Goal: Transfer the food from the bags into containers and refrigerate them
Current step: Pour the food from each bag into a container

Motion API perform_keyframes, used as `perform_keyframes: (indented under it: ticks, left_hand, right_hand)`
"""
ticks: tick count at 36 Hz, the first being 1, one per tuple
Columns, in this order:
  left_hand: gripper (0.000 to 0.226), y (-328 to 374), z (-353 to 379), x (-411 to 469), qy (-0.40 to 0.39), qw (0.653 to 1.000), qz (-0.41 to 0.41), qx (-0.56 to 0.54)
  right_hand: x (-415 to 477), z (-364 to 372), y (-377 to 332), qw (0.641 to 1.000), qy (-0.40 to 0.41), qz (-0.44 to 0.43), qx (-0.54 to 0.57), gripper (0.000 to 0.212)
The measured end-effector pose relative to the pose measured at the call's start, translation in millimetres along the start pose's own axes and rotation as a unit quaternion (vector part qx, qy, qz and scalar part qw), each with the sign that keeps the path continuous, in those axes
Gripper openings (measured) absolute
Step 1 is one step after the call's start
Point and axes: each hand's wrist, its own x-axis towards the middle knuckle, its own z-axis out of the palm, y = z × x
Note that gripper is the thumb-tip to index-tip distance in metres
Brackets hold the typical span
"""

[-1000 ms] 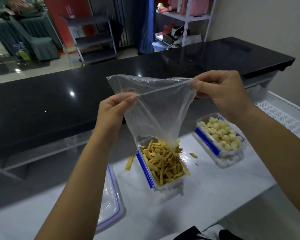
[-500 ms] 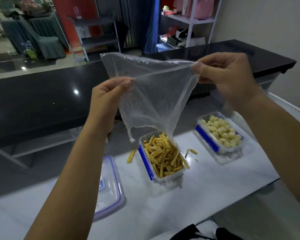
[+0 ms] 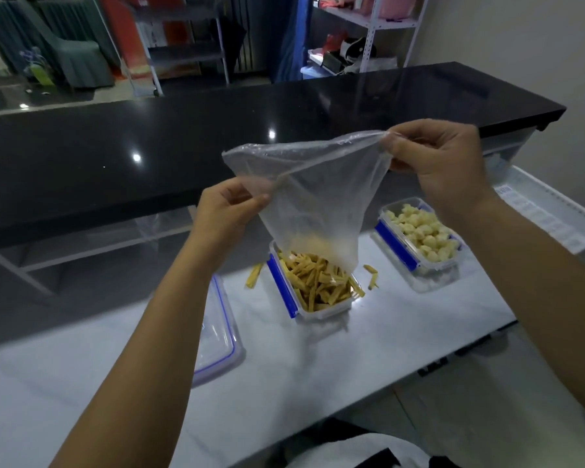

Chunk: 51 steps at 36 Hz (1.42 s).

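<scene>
A clear plastic bag (image 3: 313, 194) hangs upside down over a clear container with blue clips (image 3: 291, 292) that is full of yellow snack sticks (image 3: 318, 282). My left hand (image 3: 223, 217) pinches the bag's near left edge. My right hand (image 3: 436, 163) pinches its upper right corner, higher up. The bag's lower tip touches the sticks. A few sticks (image 3: 254, 275) lie spilled on the white counter (image 3: 318, 359) on both sides of the container. A second container (image 3: 419, 238), holding pale round pieces, stands to the right.
A clear lid with a blue seal (image 3: 217, 339) lies on the counter left of the stick container, partly behind my left forearm. A raised black countertop (image 3: 149, 136) runs behind. A white perforated shelf (image 3: 537, 211) sits at the far right.
Both hands have come down with the bag, so its tip now rests on the sticks in the container. The bag is stretched wider between my hands.
</scene>
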Motion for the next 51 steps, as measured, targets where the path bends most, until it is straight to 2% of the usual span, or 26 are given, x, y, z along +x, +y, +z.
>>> perform_keyframes:
  ticks: [4, 10, 11, 14, 16, 19, 22, 24, 28, 32, 35, 38, 42, 44, 46, 48, 49, 51]
  left_hand:
    - [0.012, -2, 12, -9, -0.001, 1.000, 0.015, -0.020]
    - [0.017, 13, 34, -20, -0.010, 0.993, 0.050, -0.106]
    - [0.016, 15, 37, -22, -0.017, 0.990, 0.044, -0.130]
    - [0.016, 18, 49, -27, -0.046, 0.985, 0.017, -0.168]
    - [0.020, 17, 60, -30, -0.054, 0.982, -0.009, -0.181]
    - [0.023, 8, 84, -32, -0.055, 0.978, -0.059, -0.194]
    - [0.030, -8, 110, -30, -0.046, 0.970, -0.114, -0.211]
    - [0.028, -18, 130, -26, -0.046, 0.965, -0.134, -0.221]
    - [0.024, -24, 187, -11, -0.077, 0.957, -0.158, -0.232]
    - [0.023, -18, 256, 15, -0.115, 0.958, -0.148, -0.217]
    - [0.025, -12, 317, 36, -0.123, 0.960, -0.134, -0.210]
    - [0.027, -13, 379, 58, -0.138, 0.963, -0.132, -0.187]
    - [0.027, -22, 453, 90, -0.140, 0.966, -0.142, -0.164]
    - [0.022, -31, 483, 106, -0.128, 0.974, -0.141, -0.119]
    - [0.020, -41, 510, 119, -0.129, 0.982, -0.125, -0.051]
    - [0.026, -51, 533, 130, -0.152, 0.983, -0.084, 0.063]
    - [0.037, -57, 543, 135, -0.176, 0.972, -0.058, 0.144]
    - [0.062, -69, 560, 144, -0.237, 0.922, -0.029, 0.305]
  right_hand:
    - [-8, -17, -9, 0.999, 0.016, -0.002, 0.032, 0.014]
    - [-21, -37, -14, 0.997, 0.062, 0.029, 0.027, 0.004]
    - [-23, -41, -14, 0.996, 0.072, 0.043, 0.033, 0.011]
    - [-36, -54, -1, 0.988, 0.070, 0.118, 0.069, 0.067]
    - [-60, -56, 19, 0.978, 0.063, 0.176, 0.091, 0.091]
    - [-109, -50, 56, 0.957, 0.112, 0.217, 0.156, 0.084]
    - [-147, -46, 90, 0.955, 0.149, 0.215, 0.137, 0.078]
    - [-159, -47, 109, 0.955, 0.140, 0.230, 0.128, 0.078]
    - [-155, -73, 137, 0.929, 0.144, 0.282, 0.194, 0.072]
    - [-128, -135, 153, 0.918, 0.209, 0.253, 0.222, 0.070]
    - [-97, -198, 165, 0.923, 0.246, 0.238, 0.176, 0.055]
    - [-65, -261, 181, 0.932, 0.248, 0.242, 0.108, 0.036]
    - [-13, -339, 214, 0.939, 0.215, 0.268, 0.000, 0.034]
    - [15, -372, 235, 0.935, 0.168, 0.301, -0.079, 0.042]
    - [41, -400, 257, 0.927, 0.106, 0.317, -0.169, 0.057]
    - [64, -421, 279, 0.913, 0.034, 0.319, -0.252, 0.070]
    - [74, -429, 291, 0.900, -0.003, 0.322, -0.293, 0.075]
    - [89, -442, 315, 0.865, -0.068, 0.320, -0.380, 0.080]
